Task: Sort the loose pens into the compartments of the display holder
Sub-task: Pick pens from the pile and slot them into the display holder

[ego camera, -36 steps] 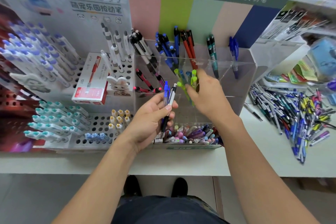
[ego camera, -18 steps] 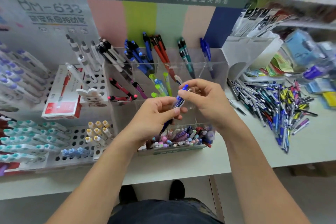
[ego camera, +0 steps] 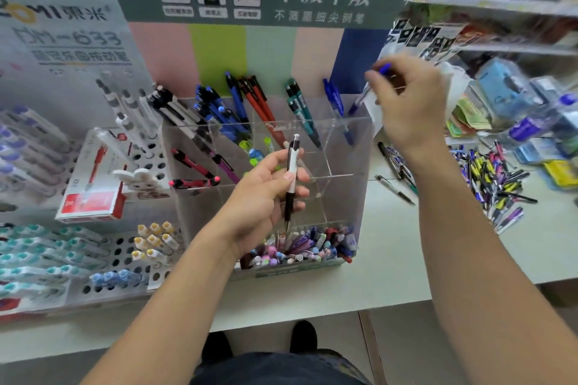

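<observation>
A clear acrylic display holder (ego camera: pixel 359 166) stands on the counter, its compartments holding black-white, blue, red, teal and green pens. My left hand (ego camera: pixel 266 197) holds a white-and-black pen (ego camera: pixel 292 172) upright in front of the holder's middle. My right hand (ego camera: pixel 409 103) pinches a blue pen (ego camera: pixel 364 94) over the back right compartment, tip pointing down beside the blue pens (ego camera: pixel 336 106) standing there. A pile of loose pens (ego camera: pixel 494 178) lies on the counter to the right.
A white perforated pen rack (ego camera: pixel 103 259) with a red box (ego camera: pixel 90 178) stands at the left. The holder's front tray (ego camera: pixel 300 247) is full of small pens. Two stray pens (ego camera: pixel 395 187) lie beside the holder. Packaged goods crowd the shelves at the right.
My right hand took the blue pen from my left hand and carried it up and right to the back right compartment. My left hand now holds only the white-and-black pen.
</observation>
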`<control>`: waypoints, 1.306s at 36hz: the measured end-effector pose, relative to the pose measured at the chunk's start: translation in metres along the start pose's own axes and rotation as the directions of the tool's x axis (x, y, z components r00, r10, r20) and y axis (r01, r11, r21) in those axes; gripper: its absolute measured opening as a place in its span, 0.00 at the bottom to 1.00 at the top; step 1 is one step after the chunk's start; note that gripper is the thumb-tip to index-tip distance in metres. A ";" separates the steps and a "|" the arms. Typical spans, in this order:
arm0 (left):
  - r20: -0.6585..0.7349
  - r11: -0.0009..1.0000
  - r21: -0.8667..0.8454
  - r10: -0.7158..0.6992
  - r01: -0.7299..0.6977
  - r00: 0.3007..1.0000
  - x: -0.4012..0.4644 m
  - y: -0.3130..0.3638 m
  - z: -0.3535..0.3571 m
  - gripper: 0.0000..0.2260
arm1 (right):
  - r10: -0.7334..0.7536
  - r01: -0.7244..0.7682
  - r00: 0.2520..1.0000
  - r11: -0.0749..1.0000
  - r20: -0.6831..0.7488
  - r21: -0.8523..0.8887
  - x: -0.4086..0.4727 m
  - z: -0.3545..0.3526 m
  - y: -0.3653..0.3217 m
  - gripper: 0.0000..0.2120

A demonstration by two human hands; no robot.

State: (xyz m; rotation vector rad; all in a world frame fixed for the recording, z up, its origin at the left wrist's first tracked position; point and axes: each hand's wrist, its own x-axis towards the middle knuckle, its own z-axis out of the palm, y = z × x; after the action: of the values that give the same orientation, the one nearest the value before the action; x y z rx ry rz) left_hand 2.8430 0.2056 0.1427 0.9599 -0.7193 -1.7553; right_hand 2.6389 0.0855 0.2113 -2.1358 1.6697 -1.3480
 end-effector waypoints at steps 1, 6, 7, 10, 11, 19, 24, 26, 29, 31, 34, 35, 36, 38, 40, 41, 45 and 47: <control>-0.007 1.000 -0.015 0.004 -0.004 1.000 -0.002 -0.001 0.000 0.14 | -0.008 0.014 0.997 0.997 0.082 -0.074 0.001 0.006 0.001 0.07; -0.054 0.997 0.005 0.074 -0.074 0.996 -0.007 -0.003 -0.007 0.09 | 0.127 -0.127 0.958 0.992 0.258 -0.018 -0.001 0.023 -0.007 0.13; -0.070 0.996 0.012 0.087 -0.087 0.994 -0.007 -0.002 -0.009 0.08 | 0.143 -0.150 0.961 0.989 0.238 0.010 -0.004 0.023 -0.011 0.14; -0.100 0.994 0.020 0.109 -0.108 0.989 -0.006 -0.003 -0.010 0.08 | 0.141 -0.145 0.985 0.989 0.095 0.038 -0.027 0.020 -0.025 0.10; -0.107 0.993 0.030 0.118 -0.115 0.987 -0.005 -0.004 -0.010 0.08 | 0.145 -0.150 0.986 0.987 0.080 0.057 -0.038 0.020 -0.031 0.08; -0.132 0.966 0.210 0.180 -0.150 0.975 0.003 -0.010 -0.015 0.08 | 0.223 -0.435 0.828 0.834 0.515 0.340 -0.093 0.047 -0.056 0.06; -0.129 0.855 0.503 0.224 -0.131 0.966 0.007 -0.011 -0.032 0.09 | 0.405 -0.719 0.693 0.456 0.597 0.525 -0.087 0.042 -0.038 0.07; -0.115 0.786 0.607 0.236 -0.120 0.965 0.008 -0.011 -0.036 0.16 | 0.397 -0.743 0.669 0.382 0.629 0.550 -0.084 0.037 -0.031 0.08; -0.111 0.720 0.687 0.228 -0.091 0.967 0.010 -0.008 -0.032 0.25 | 0.404 -0.740 0.673 0.377 0.619 0.558 -0.083 0.033 -0.024 0.08; -0.128 0.715 0.698 0.180 -0.040 0.975 0.013 -0.005 -0.029 0.24 | 0.421 -0.725 0.689 0.396 0.590 0.563 -0.083 0.032 -0.022 0.07; -0.136 0.694 0.719 0.108 0.023 0.985 0.018 -0.004 -0.030 0.21 | 0.439 -0.692 0.722 0.438 0.534 0.574 -0.084 0.030 -0.020 0.06; -0.139 0.685 0.728 0.107 0.028 0.984 0.018 -0.004 -0.031 0.21 | 0.450 -0.682 0.731 0.440 0.514 0.584 -0.084 0.029 -0.019 0.06; -0.141 0.665 0.746 0.121 0.025 0.983 0.018 -0.004 -0.032 0.21 | 0.463 -0.677 0.734 0.432 0.497 0.596 -0.084 0.027 -0.019 0.06; -0.133 0.579 0.816 0.178 0.006 0.975 0.015 -0.006 -0.032 0.23 | 0.491 -0.678 0.727 0.406 0.480 0.612 -0.082 0.024 -0.017 0.06; -0.105 0.433 0.901 0.264 -0.021 0.959 0.013 -0.008 -0.032 0.24 | 0.514 -0.683 0.720 0.405 0.466 0.608 -0.081 0.020 -0.015 0.07; -0.101 0.409 0.912 0.293 -0.029 0.951 0.012 -0.008 -0.032 0.23 | 0.518 -0.682 0.721 0.411 0.460 0.604 -0.081 0.019 -0.014 0.07; -0.109 0.625 0.778 0.235 -0.064 0.966 0.004 -0.004 -0.028 0.15 | 0.489 -0.668 0.731 0.371 0.475 0.645 -0.081 0.010 -0.021 0.08; -0.131 0.698 0.712 0.244 -0.080 0.961 -0.004 0.005 -0.026 0.10 | 0.431 -0.632 0.765 0.360 0.479 0.686 -0.080 0.006 -0.035 0.08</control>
State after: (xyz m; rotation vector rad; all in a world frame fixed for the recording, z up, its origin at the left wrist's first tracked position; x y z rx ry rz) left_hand 2.8687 0.2068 0.1343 1.5157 -1.3358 -1.1751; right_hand 2.6686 0.1629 0.1832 -0.9799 1.0935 -1.2245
